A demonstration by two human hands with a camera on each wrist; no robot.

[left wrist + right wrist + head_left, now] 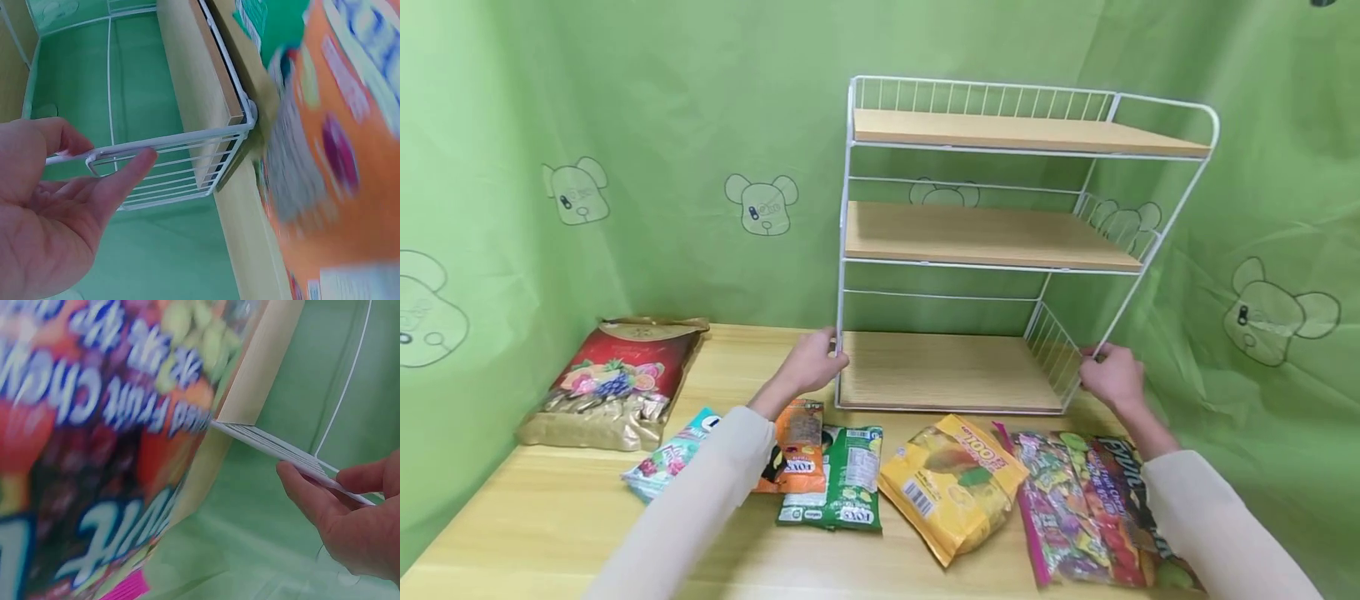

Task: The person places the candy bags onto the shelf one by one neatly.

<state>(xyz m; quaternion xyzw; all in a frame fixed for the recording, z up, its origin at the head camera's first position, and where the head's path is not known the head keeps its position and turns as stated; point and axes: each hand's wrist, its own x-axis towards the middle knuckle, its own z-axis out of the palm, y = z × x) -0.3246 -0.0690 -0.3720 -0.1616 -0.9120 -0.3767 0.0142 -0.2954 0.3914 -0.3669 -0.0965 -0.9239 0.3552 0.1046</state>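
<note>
Backdrop: green cloth [670, 108] w/ printed animal heads, rear & both sides.
Table: wood-grain tabletop [752, 346]; packs lie on it.
Rack loc.: white wire rack [992, 236], 3 wood-look shelves [940, 371], at tabletop rear, R of ctr.; base contact w/ tabletop can't be told.
L grip: left hand [808, 362] clamped on rack's front L upright, low down; thumb & fingers either side of wire.
R grip: right hand [1112, 379] clamped on rack's R side frame, low; thumb & fingers pinch wire.
Packs, front of rack: L to R, orange bag [805, 429], green bag [850, 479] just beside it, yellow bag [955, 483], fruit-chew bag [1078, 500], last partly behind R sleeve [1202, 500].
Packs, far L: teal bag [662, 457], partly behind L sleeve [707, 475]; red-gold pack [625, 367] beyond, nr. L cloth.
</note>
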